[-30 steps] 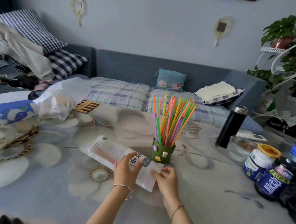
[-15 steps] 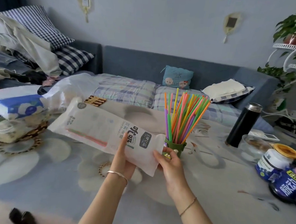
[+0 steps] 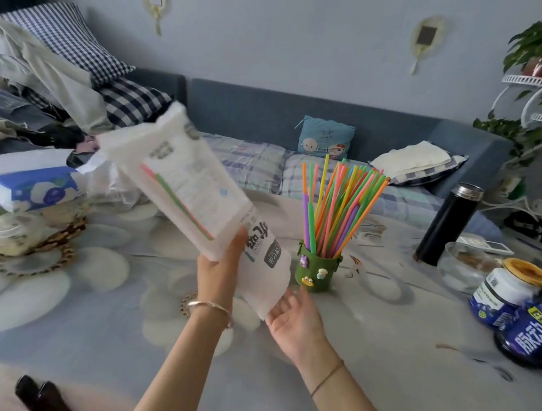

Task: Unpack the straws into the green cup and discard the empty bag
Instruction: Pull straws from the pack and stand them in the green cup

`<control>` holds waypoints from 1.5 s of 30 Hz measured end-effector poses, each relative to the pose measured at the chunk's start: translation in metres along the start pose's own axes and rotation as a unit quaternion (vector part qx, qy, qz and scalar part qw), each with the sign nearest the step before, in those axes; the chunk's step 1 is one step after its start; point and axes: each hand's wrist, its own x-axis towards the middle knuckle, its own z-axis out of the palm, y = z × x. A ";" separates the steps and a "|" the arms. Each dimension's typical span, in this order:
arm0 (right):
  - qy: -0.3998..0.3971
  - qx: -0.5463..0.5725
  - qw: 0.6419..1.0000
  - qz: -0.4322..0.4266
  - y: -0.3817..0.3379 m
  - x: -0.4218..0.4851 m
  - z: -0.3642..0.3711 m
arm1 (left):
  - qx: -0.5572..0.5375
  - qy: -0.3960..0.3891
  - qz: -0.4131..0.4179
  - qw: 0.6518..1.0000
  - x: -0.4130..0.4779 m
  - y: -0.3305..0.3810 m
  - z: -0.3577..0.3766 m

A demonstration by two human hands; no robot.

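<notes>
A green cup (image 3: 318, 273) with small stickers stands mid-table, full of colourful straws (image 3: 338, 205) fanning upward. My left hand (image 3: 220, 270) grips the white straw bag (image 3: 189, 182) near its lower end and holds it tilted up to the left, above the table. Two or three straws (image 3: 177, 197), pink and green, still lie inside the bag. My right hand (image 3: 295, 319) is under the bag's open lower end, palm up with fingers relaxed, just touching the bag's edge, close to the front of the cup.
A black flask (image 3: 447, 224), a glass bowl (image 3: 464, 265) and two blue jars (image 3: 507, 293) stand at the right. A tissue pack (image 3: 29, 186), a plastic bag and wicker coasters lie at the left. A sofa with cushions runs behind the table.
The bag was lifted off the table and tipped steeply up to the left by my left hand. My right hand let go of the bag's end and now lies open beneath it.
</notes>
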 end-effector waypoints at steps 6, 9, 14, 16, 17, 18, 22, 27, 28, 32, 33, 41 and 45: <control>0.004 -0.001 1.000 0.027 0.012 0.003 -0.004 | 0.088 -0.109 0.096 0.985 -0.018 0.011 0.015; 0.003 -0.085 0.996 0.028 0.012 0.001 -0.003 | 0.074 -0.091 0.097 0.988 -0.015 0.015 0.017; -0.017 -0.270 0.963 0.001 -0.003 -0.002 -0.003 | -0.003 0.030 0.054 0.998 0.000 0.020 0.010; -0.039 -0.276 0.960 -0.024 -0.015 -0.005 -0.001 | -0.058 0.080 0.012 0.995 0.008 0.019 0.005; -0.038 -0.259 0.964 -0.047 -0.023 -0.007 0.000 | -0.095 0.102 -0.011 0.990 0.012 0.018 0.001; -0.023 -0.234 0.968 -0.082 -0.031 -0.008 0.000 | -0.130 0.118 -0.030 0.984 0.016 0.018 -0.002; 0.061 -0.109 0.963 -0.237 -0.061 -0.010 -0.004 | -0.176 0.172 -0.078 0.966 0.023 0.015 -0.010; 0.015 -0.156 0.965 -0.212 -0.046 -0.013 0.002 | -0.180 0.160 -0.117 0.963 0.013 0.004 0.003; 0.008 -0.197 0.961 -0.196 -0.040 -0.013 0.005 | -0.179 0.152 -0.125 0.964 0.010 0.001 0.006; 0.019 -0.211 0.961 -0.179 -0.034 -0.012 0.009 | -0.183 0.104 -0.137 0.968 0.006 -0.008 0.010; 0.025 -0.186 0.967 -0.172 -0.036 -0.012 0.008 | -0.174 0.090 -0.128 0.972 0.005 -0.007 0.011; -0.026 0.057 0.998 0.010 -0.012 -0.009 0.004 | 0.141 -0.119 0.132 0.974 -0.008 0.018 0.015; -0.036 0.052 0.998 -0.012 -0.011 -0.008 0.006 | 0.183 -0.129 0.158 0.962 -0.003 0.018 0.007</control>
